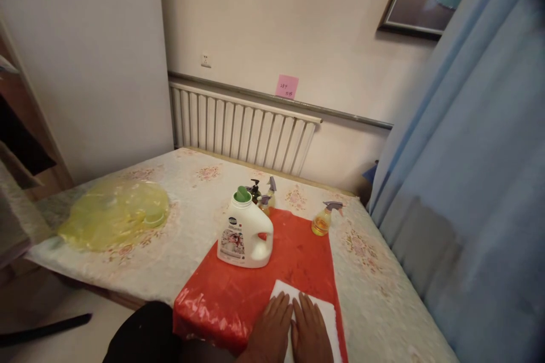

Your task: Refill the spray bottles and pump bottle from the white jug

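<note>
My left hand (272, 323) and my right hand (311, 326) lie flat, side by side, on a folded white cloth (328, 313). The cloth rests on a red plastic sheet (230, 295) at the near edge of the bed. Beyond my hands, a large white detergent jug (251, 258) stands upright on the red sheet, its green inner spout showing at the uncovered neck. A spray bottle of yellow liquid (321, 222) stands at the sheet's far right corner. Several pump and spray bottles (264, 202) are partly hidden behind the jug.
A crumpled yellow plastic bag (106, 215) with a green cap (154, 219) lies on the left of the flowered bed cover (187, 193). A radiator (238, 127) runs along the wall behind. A blue curtain (477, 153) hangs on the right.
</note>
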A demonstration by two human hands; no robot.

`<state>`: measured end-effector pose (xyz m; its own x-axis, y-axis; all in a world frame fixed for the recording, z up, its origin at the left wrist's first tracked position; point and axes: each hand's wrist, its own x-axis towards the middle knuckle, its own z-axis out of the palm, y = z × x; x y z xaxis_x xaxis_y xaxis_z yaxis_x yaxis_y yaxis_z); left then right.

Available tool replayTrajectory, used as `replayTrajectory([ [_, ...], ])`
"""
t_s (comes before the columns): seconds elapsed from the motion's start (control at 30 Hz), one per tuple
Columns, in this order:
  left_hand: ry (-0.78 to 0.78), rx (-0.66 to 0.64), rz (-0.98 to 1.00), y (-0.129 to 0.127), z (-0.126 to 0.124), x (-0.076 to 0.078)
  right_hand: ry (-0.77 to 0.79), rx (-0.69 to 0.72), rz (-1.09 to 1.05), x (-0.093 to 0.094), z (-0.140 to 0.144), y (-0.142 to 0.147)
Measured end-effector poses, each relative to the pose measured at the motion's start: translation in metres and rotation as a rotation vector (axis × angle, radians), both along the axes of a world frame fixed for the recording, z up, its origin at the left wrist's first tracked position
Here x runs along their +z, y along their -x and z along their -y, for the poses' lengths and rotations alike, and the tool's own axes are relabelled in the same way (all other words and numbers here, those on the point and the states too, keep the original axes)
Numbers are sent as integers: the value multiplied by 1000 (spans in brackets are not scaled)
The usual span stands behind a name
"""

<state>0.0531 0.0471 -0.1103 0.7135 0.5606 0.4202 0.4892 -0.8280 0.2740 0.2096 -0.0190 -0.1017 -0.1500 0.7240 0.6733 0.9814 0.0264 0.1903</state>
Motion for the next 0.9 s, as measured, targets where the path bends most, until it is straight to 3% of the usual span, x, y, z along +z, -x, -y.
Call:
replayTrajectory([
  [0.1, 32, -23, -1, 16, 4, 12, 6, 0, -18, 1, 1, 1],
  [0.2, 92, 37, -11, 47, 3, 27, -11, -11, -8, 0, 0, 1],
  [0.47, 308, 485, -8, 181, -50, 85, -35, -28, -6, 1, 1, 3],
  [0.57, 416, 648, -25, 226, -62, 98, -22, -20, 1, 2, 2, 3],
  [0.7, 581, 747, -38, 254, -58, 95, -11, -11, 1, 4, 3, 3],
  [0.9, 640, 810, 41, 250, -52, 70, 6, -5, -8, 3, 5, 3],
])
